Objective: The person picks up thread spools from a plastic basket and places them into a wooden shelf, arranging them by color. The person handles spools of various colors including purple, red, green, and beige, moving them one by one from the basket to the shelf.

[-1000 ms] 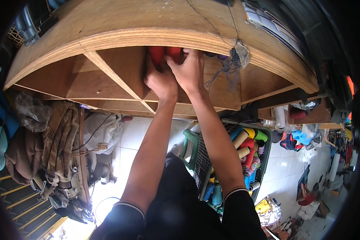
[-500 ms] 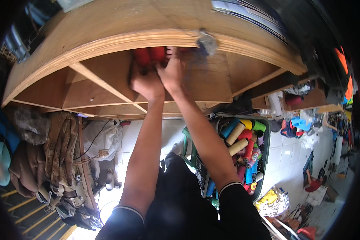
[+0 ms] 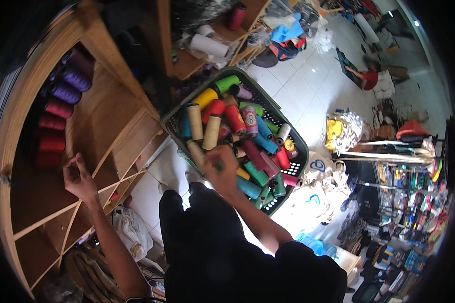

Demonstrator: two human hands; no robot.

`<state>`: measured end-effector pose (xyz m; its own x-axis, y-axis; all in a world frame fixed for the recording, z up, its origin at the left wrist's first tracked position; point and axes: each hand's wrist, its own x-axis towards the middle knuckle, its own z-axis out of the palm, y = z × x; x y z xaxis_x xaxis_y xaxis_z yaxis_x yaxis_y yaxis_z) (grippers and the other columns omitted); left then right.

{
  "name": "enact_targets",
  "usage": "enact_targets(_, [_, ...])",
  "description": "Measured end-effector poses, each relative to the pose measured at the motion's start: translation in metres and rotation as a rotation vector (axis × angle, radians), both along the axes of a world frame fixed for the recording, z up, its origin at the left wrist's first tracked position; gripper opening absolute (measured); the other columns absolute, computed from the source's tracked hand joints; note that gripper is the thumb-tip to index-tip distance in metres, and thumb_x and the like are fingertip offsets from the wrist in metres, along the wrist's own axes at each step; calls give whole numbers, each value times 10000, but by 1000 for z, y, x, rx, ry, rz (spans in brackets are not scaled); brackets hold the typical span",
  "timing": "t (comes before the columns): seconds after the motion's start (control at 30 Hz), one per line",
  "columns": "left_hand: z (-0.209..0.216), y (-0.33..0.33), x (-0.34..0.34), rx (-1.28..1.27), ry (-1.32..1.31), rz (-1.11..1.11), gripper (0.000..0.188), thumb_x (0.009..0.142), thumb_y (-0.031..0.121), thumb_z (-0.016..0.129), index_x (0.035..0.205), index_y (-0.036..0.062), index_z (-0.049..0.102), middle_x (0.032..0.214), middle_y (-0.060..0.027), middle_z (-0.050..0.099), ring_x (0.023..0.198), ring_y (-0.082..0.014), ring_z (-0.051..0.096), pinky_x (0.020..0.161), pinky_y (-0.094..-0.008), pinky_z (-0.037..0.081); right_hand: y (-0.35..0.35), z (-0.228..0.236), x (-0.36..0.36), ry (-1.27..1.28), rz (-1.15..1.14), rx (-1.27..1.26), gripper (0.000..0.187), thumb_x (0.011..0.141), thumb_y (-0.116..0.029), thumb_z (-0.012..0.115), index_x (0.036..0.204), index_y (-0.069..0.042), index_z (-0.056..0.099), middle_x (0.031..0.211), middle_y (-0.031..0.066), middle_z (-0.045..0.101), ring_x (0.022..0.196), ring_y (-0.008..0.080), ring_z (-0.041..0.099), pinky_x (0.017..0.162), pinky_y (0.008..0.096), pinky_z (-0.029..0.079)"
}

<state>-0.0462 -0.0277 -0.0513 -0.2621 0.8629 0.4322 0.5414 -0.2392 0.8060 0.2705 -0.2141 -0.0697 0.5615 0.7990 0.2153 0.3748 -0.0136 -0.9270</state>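
My left hand [image 3: 80, 179] hovers at the front of a wooden shelf compartment [image 3: 98, 108]. Its fingers are curled toward the thumb, with no object visible in them. Along the compartment's far left side stand thread spools: purple ones [image 3: 65, 91], pink ones [image 3: 55, 113] and red ones [image 3: 50, 146]. My right hand [image 3: 222, 169] reaches over the near left part of a dark green basket [image 3: 294, 113] piled with thread cones of many colours. Thumb and fingers are apart there, a bit of green showing between them. A beige cone [image 3: 196, 154] lies right beside the fingertips.
Beyond the basket, white cones [image 3: 210, 45] lie on another shelf. Cloth bags [image 3: 316, 187] sit on the tiled floor [image 3: 308, 83] to the right, beside a crowded rack [image 3: 404, 197]. A person in red [image 3: 370, 80] is far off at upper right. A clear plastic bag [image 3: 131, 230] lies below the shelf.
Both hands were together at red spools inside the shelf. My right hand has moved away to the basket, and the left has drawn back from the spools. The view has turned right.
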Motion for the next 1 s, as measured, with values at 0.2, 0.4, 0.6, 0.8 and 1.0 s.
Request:
enact_targets(0.2, [-9,5,4,159,134,-18,226,919,174,720,876,-41,669,813,-74,664,773,-160,586,772,-308,483,-30,-28,117,-269,-287,-333,282,776,-23,704,1030,-31,583,1018,144,572,860,253,618,735,362,516])
enact_targets(0.4, [-12,6,-2,176,200,-1,253,945,177,684,872,-61,639,821,-98,646,769,-189,567,763,-332,476,-40,-49,146,-550,-310,-422,383,754,-128,772,1085,-43,600,1075,175,569,994,372,532,906,463,435])
enact_targets(0.6, [-14,6,-9,172,252,-14,256,951,182,667,888,-65,643,837,-120,654,802,-220,597,797,-352,485,-54,-48,159,-430,-604,-397,356,759,-130,776,1066,-44,619,1021,171,597,1024,385,531,926,464,421])
enact_targets(0.8, [-13,9,-6,232,299,-34,222,951,153,648,902,-63,650,860,-132,667,820,-227,609,817,-355,491,-66,-59,237,-214,-511,-358,317,806,-125,729,1085,-7,633,1100,213,636,1004,335,639,852,416,514])
enact_targets(1.0, [-8,6,-3,193,333,-44,273,952,198,650,904,-71,653,850,-146,671,807,-248,614,795,-365,491,26,-126,299,-96,-54,-501,497,778,-217,724,1221,-21,611,1212,227,625,1088,363,629,913,410,503])
